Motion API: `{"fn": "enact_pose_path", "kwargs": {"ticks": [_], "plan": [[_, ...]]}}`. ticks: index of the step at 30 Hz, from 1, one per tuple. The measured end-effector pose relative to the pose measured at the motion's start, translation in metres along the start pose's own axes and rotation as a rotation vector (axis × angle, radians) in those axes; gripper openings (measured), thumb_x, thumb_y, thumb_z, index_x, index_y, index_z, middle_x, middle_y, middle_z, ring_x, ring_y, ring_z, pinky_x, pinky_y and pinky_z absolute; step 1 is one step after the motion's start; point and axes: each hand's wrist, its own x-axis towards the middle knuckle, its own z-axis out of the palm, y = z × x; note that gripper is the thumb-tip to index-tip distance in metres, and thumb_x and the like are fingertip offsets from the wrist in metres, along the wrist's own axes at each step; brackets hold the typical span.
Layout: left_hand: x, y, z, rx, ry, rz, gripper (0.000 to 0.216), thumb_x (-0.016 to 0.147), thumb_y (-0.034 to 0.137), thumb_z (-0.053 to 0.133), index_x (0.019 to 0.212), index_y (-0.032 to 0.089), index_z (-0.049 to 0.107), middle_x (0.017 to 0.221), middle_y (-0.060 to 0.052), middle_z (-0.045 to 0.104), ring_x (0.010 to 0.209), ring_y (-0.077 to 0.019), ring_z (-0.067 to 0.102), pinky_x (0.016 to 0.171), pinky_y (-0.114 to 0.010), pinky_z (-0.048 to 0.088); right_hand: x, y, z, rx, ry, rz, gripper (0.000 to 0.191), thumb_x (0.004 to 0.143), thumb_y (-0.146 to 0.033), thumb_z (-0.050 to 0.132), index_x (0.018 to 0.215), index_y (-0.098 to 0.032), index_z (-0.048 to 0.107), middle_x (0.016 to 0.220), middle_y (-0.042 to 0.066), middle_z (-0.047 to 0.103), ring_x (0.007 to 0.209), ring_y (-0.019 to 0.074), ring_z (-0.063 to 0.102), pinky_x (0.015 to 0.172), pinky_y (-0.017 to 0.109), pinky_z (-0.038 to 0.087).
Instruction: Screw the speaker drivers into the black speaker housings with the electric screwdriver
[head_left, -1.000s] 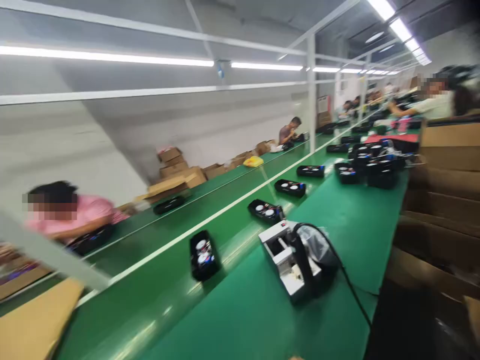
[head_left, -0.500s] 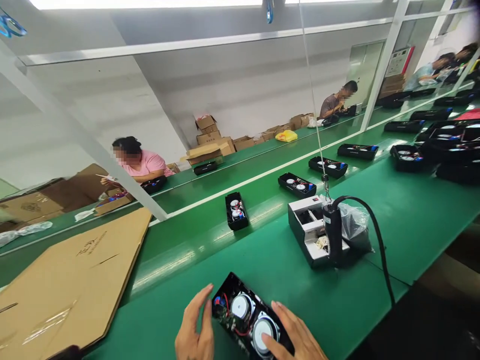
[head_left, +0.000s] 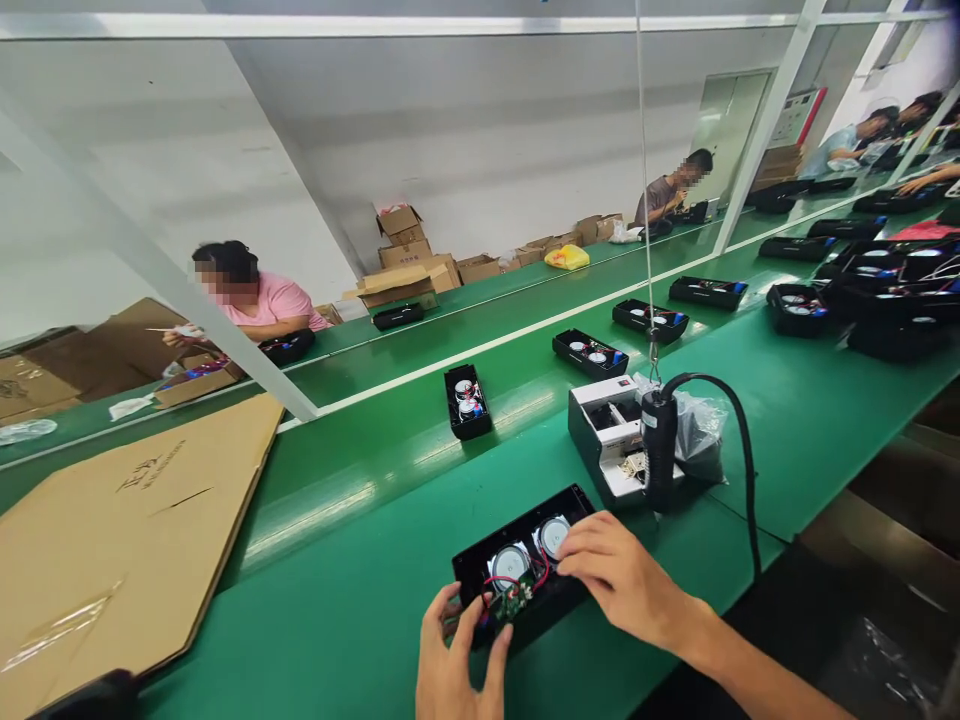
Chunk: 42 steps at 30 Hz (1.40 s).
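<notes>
A black speaker housing (head_left: pixel 536 612) lies open side up on the green bench in front of me, slanting up to the right. Two round speaker drivers (head_left: pixel 510 568) sit inside, with red wires and a small green circuit board (head_left: pixel 514 600) along the near side. My left hand (head_left: pixel 459 655) holds the housing's near left corner between thumb and fingers. My right hand (head_left: pixel 616 578) is over the right end, its fingers bent and pressed together at the edge of the right driver (head_left: pixel 553 538). What its fingertips pinch, if anything, is hidden.
Behind the housing, a black electric screwdriver (head_left: pixel 659 450) hangs on a cord before a parts box (head_left: pixel 600 440). Flat cardboard (head_left: pixel 142 520) lies at left. More housings (head_left: pixel 466 402) stand along the green line and pile up at right. Co-workers (head_left: pixel 274 300) sit across the line.
The housing has turned on the bench and now slants up to the right. My left hand has gone from open beside it to gripping its corner; my right hand has closed at the right driver.
</notes>
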Motion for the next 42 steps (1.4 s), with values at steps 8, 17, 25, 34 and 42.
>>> {"fn": "enact_pose_path", "kwargs": {"ticks": [8, 17, 25, 34, 42], "plan": [[0.038, 0.012, -0.017, 0.068, 0.007, 0.182, 0.031, 0.104, 0.047, 0.064, 0.087, 0.028, 0.081, 0.104, -0.006, 0.079, 0.099, -0.0274, 0.070, 0.079, -0.041, 0.066, 0.048, -0.026, 0.038, -0.073, -0.427, 0.030, 0.043, 0.087, -0.044, 0.091, 0.119, -0.021, 0.076, 0.123, 0.008, 0.076, 0.106, 0.0245, 0.073, 0.093, 0.037, 0.054], [0.026, 0.001, -0.016, 0.041, 0.015, 0.078, 0.045, 0.097, 0.054, 0.072, 0.133, 0.028, 0.065, 0.142, -0.012, 0.067, 0.136, -0.0350, 0.064, 0.107, -0.059, 0.061, 0.059, -0.005, 0.005, -0.156, -0.381, -0.043, 0.024, 0.103, -0.009, 0.062, 0.108, -0.021, 0.083, 0.120, 0.008, 0.082, 0.110, 0.0232, 0.072, 0.095, 0.039, 0.048], [0.040, 0.010, -0.003, 0.231, -0.254, 0.347, 0.040, 0.079, 0.025, 0.088, 0.116, 0.026, 0.072, 0.166, -0.016, 0.048, 0.158, -0.0500, 0.038, 0.120, -0.075, 0.044, 0.062, -0.027, 0.001, -0.396, -0.609, -0.230, 0.021, 0.094, -0.002, 0.062, 0.095, -0.018, 0.076, 0.090, 0.005, 0.081, 0.084, 0.0212, 0.070, 0.080, 0.039, 0.039], [0.041, 0.001, 0.013, 0.213, -0.324, 0.327, 0.040, 0.085, 0.015, 0.079, 0.121, 0.024, 0.064, 0.163, -0.016, 0.053, 0.159, -0.0474, 0.039, 0.119, -0.076, 0.048, 0.076, -0.039, 0.011, -0.541, -0.747, -0.212, 0.018, 0.096, -0.004, 0.062, 0.089, -0.016, 0.074, 0.090, 0.010, 0.079, 0.086, 0.0256, 0.071, 0.083, 0.041, 0.040], [0.047, 0.006, 0.010, 0.145, -0.251, 0.386, 0.025, 0.086, 0.020, 0.081, 0.107, 0.024, 0.068, 0.150, -0.013, 0.065, 0.155, -0.0474, 0.045, 0.116, -0.074, 0.051, 0.086, -0.028, 0.007, -0.389, -0.872, -0.200, 0.020, 0.094, -0.010, 0.061, 0.107, -0.015, 0.075, 0.102, 0.007, 0.080, 0.085, 0.0249, 0.073, 0.076, 0.039, 0.042]]}}
